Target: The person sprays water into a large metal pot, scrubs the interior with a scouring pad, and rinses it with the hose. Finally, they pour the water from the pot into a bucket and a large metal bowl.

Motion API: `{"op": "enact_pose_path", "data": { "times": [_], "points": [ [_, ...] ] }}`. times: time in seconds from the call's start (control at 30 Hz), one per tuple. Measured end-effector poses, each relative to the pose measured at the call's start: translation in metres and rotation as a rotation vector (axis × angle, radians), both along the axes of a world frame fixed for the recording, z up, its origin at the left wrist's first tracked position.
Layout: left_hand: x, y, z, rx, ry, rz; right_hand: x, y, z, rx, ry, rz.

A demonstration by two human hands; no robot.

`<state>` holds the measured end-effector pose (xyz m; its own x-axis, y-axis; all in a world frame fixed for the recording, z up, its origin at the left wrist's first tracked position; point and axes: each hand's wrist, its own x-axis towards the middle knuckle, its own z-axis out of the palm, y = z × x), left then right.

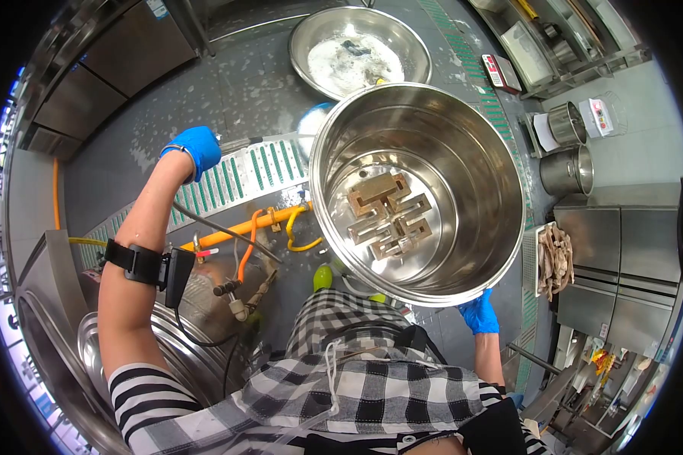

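Observation:
My left hand (193, 152), in a blue glove, is closed around a slim spray gun (241, 144) that points right toward the big pot. A dark hose (224, 229) hangs below that hand. My right hand (479, 312), also gloved in blue, grips the lower right rim of a large stainless steel pot (478, 174); its fingertips are partly hidden. The pot is tilted with its mouth facing me. Against its bottom shows a brownish metal fitting (389, 214) with several blocky arms.
A wide steel basin (300, 57) of foamy water stands beyond the pot. Drain grates (243, 173) cross the wet floor. A yellow pipe (247, 226) and taps lie lower left, beside stacked metal lids (159, 341). Scales (501, 73), smaller pots (568, 170) and steel cabinets (587, 236) line the right.

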<state>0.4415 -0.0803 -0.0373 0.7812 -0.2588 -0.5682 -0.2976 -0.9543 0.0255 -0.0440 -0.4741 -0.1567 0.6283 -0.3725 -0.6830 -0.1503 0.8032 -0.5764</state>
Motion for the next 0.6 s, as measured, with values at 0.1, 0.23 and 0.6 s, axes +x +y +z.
{"op": "enact_pose_path", "data": {
  "times": [0.1, 0.23, 0.6],
  "points": [
    [-0.0007, 0.002, 0.0, -0.025, 0.001, 0.019, 0.0024, 0.0016, 0.0024, 0.004, 0.012, -0.014],
    [-0.0012, 0.0036, -0.0002, -0.053, -0.007, 0.028, 0.0081, 0.0053, 0.0075, -0.022, 0.004, -0.031],
    [-0.0056, 0.0012, 0.0044, -0.054, -0.005, 0.03, 0.006, 0.002, 0.0042, -0.008, 0.06, -0.064]
  ]
}}
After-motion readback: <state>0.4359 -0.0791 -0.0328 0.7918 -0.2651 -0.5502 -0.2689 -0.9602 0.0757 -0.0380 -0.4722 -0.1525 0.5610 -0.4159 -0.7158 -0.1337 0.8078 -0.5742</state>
